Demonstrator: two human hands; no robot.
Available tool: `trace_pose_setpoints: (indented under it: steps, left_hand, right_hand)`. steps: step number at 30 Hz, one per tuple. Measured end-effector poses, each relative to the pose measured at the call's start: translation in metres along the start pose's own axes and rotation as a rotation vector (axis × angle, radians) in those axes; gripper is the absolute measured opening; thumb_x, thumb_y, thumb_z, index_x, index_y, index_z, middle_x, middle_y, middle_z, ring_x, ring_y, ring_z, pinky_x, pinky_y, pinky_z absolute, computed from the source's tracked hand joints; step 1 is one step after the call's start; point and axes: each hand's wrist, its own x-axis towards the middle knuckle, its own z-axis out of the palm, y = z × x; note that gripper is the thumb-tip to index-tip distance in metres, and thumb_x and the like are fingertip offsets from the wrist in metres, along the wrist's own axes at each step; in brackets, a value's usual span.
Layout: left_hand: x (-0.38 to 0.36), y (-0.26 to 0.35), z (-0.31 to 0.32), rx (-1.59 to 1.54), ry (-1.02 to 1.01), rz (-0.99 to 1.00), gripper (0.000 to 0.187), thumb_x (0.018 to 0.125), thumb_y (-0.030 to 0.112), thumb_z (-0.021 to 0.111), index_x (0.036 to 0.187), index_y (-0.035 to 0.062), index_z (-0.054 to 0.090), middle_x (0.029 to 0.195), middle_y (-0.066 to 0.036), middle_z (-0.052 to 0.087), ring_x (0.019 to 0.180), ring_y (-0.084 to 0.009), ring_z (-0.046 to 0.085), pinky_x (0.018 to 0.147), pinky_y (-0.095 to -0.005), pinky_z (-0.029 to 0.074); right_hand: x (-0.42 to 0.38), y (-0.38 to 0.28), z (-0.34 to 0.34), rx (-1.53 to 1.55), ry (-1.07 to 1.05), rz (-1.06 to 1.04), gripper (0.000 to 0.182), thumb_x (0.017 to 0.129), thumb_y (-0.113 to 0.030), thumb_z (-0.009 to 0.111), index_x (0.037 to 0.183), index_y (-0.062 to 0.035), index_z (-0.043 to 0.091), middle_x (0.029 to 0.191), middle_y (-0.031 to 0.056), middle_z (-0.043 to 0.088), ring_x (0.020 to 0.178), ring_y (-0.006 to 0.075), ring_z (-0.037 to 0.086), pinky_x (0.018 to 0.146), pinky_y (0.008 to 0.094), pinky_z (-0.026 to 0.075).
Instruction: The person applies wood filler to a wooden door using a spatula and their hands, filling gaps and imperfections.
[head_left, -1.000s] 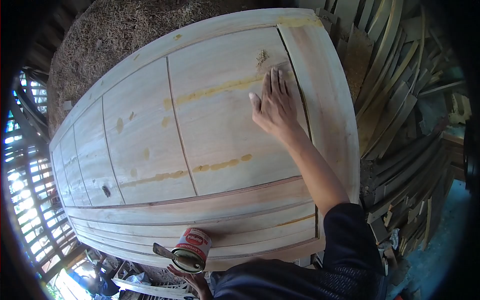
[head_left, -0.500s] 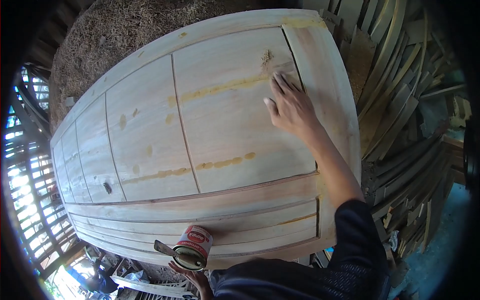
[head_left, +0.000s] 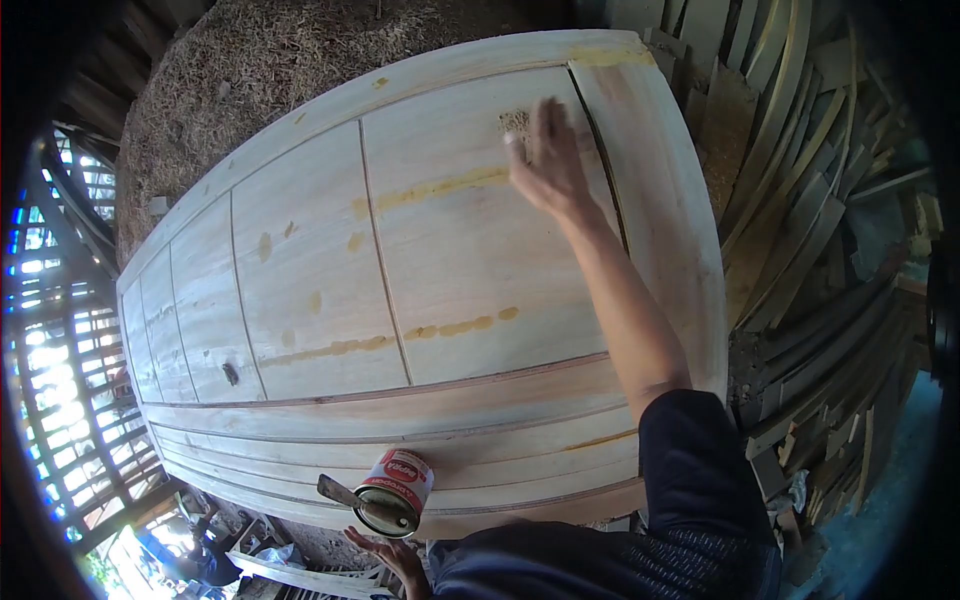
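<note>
My right hand (head_left: 550, 165) is over the far right part of a large pale wooden panel (head_left: 480, 260), fingers stretched out and blurred, thumb apart. Beside its fingers lies a small pile of sawdust (head_left: 513, 122). Yellowish filler strips (head_left: 440, 187) run along the wood. Near the panel's front edge stands an uncovered red and white can (head_left: 405, 473), with a putty knife (head_left: 342, 492) lying across its mouth. Just below the can is my left hand (head_left: 385, 553), its fingers spread and holding nothing.
Wood shavings (head_left: 250, 80) are heaped beyond the panel. Many wooden strips and offcuts (head_left: 800, 180) lean and lie along the right. A small dark scrap (head_left: 230, 374) rests on the panel's left part. At lower left, another person (head_left: 205, 555) is near a slatted wall (head_left: 60, 400).
My right hand has moved away from me and slightly left, from the end of the filler strip to beside the sawdust. My left hand has dropped slightly below the can.
</note>
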Motion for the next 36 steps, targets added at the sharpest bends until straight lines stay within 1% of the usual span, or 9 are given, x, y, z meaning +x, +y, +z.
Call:
trace_pose_setpoints:
  steps: [5, 7, 9, 12, 14, 24, 30, 32, 36]
  left_hand:
    - [-0.003, -0.005, -0.001, 0.141, -0.014, 0.041, 0.107, 0.098, 0.071, 0.05, 0.167, 0.0062, 0.0, 0.169, -0.03, 0.007, 0.158, -0.0451, 0.013, 0.126, -0.0614, 0.016]
    - [-0.004, 0.003, -0.002, 0.098, -0.016, 0.035, 0.106, 0.098, 0.07, 0.05, 0.167, 0.006, 0.001, 0.169, -0.029, 0.008, 0.158, -0.045, 0.015, 0.126, -0.0616, 0.017]
    - [-0.004, 0.009, 0.001, 0.04, -0.008, 0.027, 0.106, 0.098, 0.07, 0.051, 0.167, 0.0059, 0.001, 0.169, -0.029, 0.009, 0.157, -0.045, 0.017, 0.125, -0.0618, 0.019]
    - [-0.003, 0.015, 0.001, 0.05, -0.036, 0.043, 0.106, 0.098, 0.07, 0.049, 0.166, 0.0053, 0.001, 0.169, -0.029, 0.008, 0.157, -0.0453, 0.016, 0.126, -0.0612, 0.019]
    - [-0.002, 0.019, 0.001, 0.061, -0.059, 0.05, 0.105, 0.099, 0.07, 0.049, 0.166, 0.0049, 0.001, 0.169, -0.029, 0.007, 0.157, -0.0455, 0.015, 0.126, -0.0609, 0.018]
    - [-0.003, 0.004, 0.0, 0.026, -0.021, 0.016, 0.109, 0.097, 0.073, 0.05, 0.167, 0.0063, 0.0, 0.169, -0.026, 0.009, 0.157, -0.0437, 0.017, 0.125, -0.0617, 0.022]
    - [-0.006, -0.009, -0.004, 0.058, -0.019, 0.015, 0.109, 0.097, 0.074, 0.048, 0.166, 0.0071, -0.002, 0.17, -0.026, 0.007, 0.158, -0.0427, 0.014, 0.126, -0.0613, 0.021]
    - [-0.005, -0.005, -0.005, 0.078, -0.054, 0.031, 0.107, 0.098, 0.073, 0.046, 0.166, 0.0059, -0.002, 0.169, -0.027, 0.005, 0.158, -0.0438, 0.013, 0.127, -0.0607, 0.018]
    - [-0.007, -0.007, -0.006, 0.047, -0.004, 0.032, 0.107, 0.098, 0.073, 0.046, 0.165, 0.0046, -0.001, 0.169, -0.028, 0.006, 0.158, -0.0437, 0.013, 0.127, -0.0601, 0.019]
  right_hand:
    - [0.027, 0.009, 0.006, -0.068, -0.153, 0.059, 0.076, 0.105, -0.041, 0.044, 0.158, 0.0106, 0.029, 0.168, 0.0289, 0.024, 0.159, 0.0375, 0.021, 0.131, 0.0439, 0.016]
    - [0.017, 0.005, -0.003, -0.005, -0.217, -0.31, 0.066, 0.103, -0.03, 0.052, 0.156, 0.007, 0.036, 0.154, 0.0313, 0.047, 0.146, 0.0357, 0.046, 0.122, 0.042, 0.037]
    - [0.022, 0.02, -0.045, 0.341, -0.206, -0.132, 0.048, 0.094, -0.008, 0.062, 0.141, -0.002, 0.058, 0.118, 0.0253, 0.072, 0.103, 0.0369, 0.073, 0.09, 0.0463, 0.057]
    - [0.016, 0.043, -0.074, 0.087, -0.186, -0.035, 0.042, 0.093, -0.006, 0.061, 0.134, -0.0016, 0.065, 0.128, 0.0224, 0.069, 0.109, 0.0366, 0.07, 0.096, 0.0455, 0.055]
    - [0.006, 0.066, -0.056, -0.128, -0.053, -0.358, 0.04, 0.094, -0.007, 0.063, 0.134, -0.0034, 0.067, 0.13, 0.018, 0.07, 0.114, 0.0349, 0.067, 0.1, 0.044, 0.053]
    - [0.049, 0.052, -0.036, 0.056, -0.138, -0.312, 0.022, 0.093, -0.015, 0.072, 0.114, -0.0092, 0.078, 0.099, 0.0107, 0.072, 0.097, 0.0334, 0.068, 0.093, 0.0393, 0.056]
    - [0.059, 0.064, -0.054, 0.093, -0.272, -0.393, 0.03, 0.095, -0.008, 0.064, 0.124, -0.0069, 0.074, 0.122, 0.0154, 0.073, 0.114, 0.0359, 0.068, 0.099, 0.0411, 0.055]
    - [0.04, 0.068, -0.046, -0.115, -0.211, -0.784, 0.036, 0.098, -0.007, 0.058, 0.132, 0.0001, 0.067, 0.139, 0.0206, 0.065, 0.129, 0.0363, 0.062, 0.109, 0.0407, 0.052]
    - [0.007, 0.07, -0.077, -0.187, -0.402, -0.692, 0.045, 0.104, -0.013, 0.05, 0.145, 0.0055, 0.055, 0.154, 0.0209, 0.053, 0.145, 0.0346, 0.047, 0.123, 0.0429, 0.039]
